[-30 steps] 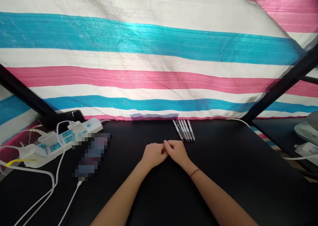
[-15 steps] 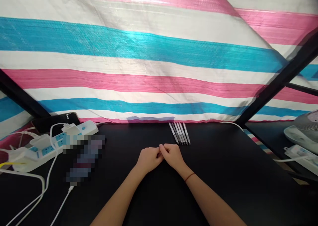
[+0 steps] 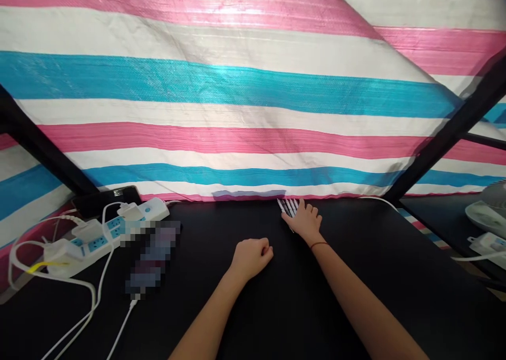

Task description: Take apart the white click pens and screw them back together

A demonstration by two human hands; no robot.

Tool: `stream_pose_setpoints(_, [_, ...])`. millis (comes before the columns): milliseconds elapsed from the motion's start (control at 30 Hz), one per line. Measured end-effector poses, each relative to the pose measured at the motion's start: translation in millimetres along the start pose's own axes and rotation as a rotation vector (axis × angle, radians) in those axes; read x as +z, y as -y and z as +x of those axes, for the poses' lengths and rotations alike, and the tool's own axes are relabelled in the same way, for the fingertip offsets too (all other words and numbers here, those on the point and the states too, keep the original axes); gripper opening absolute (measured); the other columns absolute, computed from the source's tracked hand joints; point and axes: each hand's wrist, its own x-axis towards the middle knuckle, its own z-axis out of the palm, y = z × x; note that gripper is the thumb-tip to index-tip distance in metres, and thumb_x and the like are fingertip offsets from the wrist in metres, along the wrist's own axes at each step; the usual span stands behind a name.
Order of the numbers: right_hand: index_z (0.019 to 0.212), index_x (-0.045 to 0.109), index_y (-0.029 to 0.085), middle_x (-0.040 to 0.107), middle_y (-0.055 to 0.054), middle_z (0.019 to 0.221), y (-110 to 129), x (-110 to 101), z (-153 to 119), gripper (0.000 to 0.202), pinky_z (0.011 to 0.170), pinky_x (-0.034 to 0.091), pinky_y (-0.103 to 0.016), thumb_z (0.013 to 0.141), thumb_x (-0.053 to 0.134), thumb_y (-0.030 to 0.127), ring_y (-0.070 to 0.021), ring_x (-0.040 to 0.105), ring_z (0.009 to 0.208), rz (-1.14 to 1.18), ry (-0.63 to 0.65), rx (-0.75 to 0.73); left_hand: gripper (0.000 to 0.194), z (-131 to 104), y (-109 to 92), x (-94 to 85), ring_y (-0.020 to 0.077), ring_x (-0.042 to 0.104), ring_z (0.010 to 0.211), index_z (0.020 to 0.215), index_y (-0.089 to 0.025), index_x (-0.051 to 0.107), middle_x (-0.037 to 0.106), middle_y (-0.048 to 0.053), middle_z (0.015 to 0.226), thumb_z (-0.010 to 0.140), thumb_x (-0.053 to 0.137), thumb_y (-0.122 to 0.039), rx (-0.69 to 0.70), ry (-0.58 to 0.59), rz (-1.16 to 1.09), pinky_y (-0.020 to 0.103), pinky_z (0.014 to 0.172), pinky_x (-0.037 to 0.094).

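My right hand (image 3: 304, 220) lies over the row of pens (image 3: 286, 206) at the back of the black table. Its fingers are spread, with the thumb to the left and the fingertips beyond to the right. The white pens are side by side; their near ends are mostly covered by the hand. Whether any pen is gripped does not show. My left hand (image 3: 251, 255) rests on the table in a loose fist, nearer to me and left of the pens, with nothing visible in it.
A white power strip (image 3: 158, 211) with plugs and cables lies at the left. Beside it is a blurred-out phone (image 3: 154, 257) on a white cable. A black box-like object (image 3: 106, 202) stands behind the strip. Striped sheeting (image 3: 237, 138) closes off the table's back.
My hands were together in front of the pens. The right has moved forward and right onto the pens and spread its fingers; the left stays curled. The view has shifted slightly.
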Motion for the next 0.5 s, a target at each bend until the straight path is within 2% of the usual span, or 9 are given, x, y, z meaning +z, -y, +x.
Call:
stream_pose_setpoints(167, [0.123, 0.046, 0.0, 0.046, -0.027, 0.122, 9, 2, 14, 0.071, 0.085, 0.039, -0.044, 0.074, 0.055, 0.05, -0.0388, 0.046, 0.111, -0.038, 0.137, -0.031, 0.026, 0, 4, 3.2, 0.0163, 0.061, 0.067, 0.069, -0.022, 0.057, 0.064, -0.001, 0.067, 0.087, 0.043, -0.035, 0.033, -0.019, -0.021, 0.024, 0.058, 0.033])
stream_pose_setpoints(367, [0.109, 0.056, 0.007, 0.062, -0.022, 0.104, 18, -2, 21, 0.041, 0.079, 0.044, -0.04, 0.075, 0.056, 0.03, -0.034, 0.061, 0.097, 0.012, 0.25, -0.084, 0.026, 1, 6, 4.5, 0.0168, 0.062, 0.068, 0.07, -0.022, 0.057, 0.064, -0.001, 0.068, 0.088, 0.042, -0.036, 0.05, -0.013, -0.013, 0.024, 0.058, 0.033])
stream_pose_setpoints(500, [0.104, 0.056, 0.01, 0.063, -0.022, 0.103, 19, -6, 18, 0.035, 0.081, 0.045, -0.043, 0.07, 0.06, 0.017, -0.037, 0.06, 0.101, 0.06, 0.274, -0.093, 0.026, 1, 5, 1.8, 0.0174, 0.062, 0.071, 0.071, -0.022, 0.058, 0.065, 0.0, 0.07, 0.087, 0.043, -0.036, 0.033, 0.005, -0.027, 0.025, 0.061, 0.036])
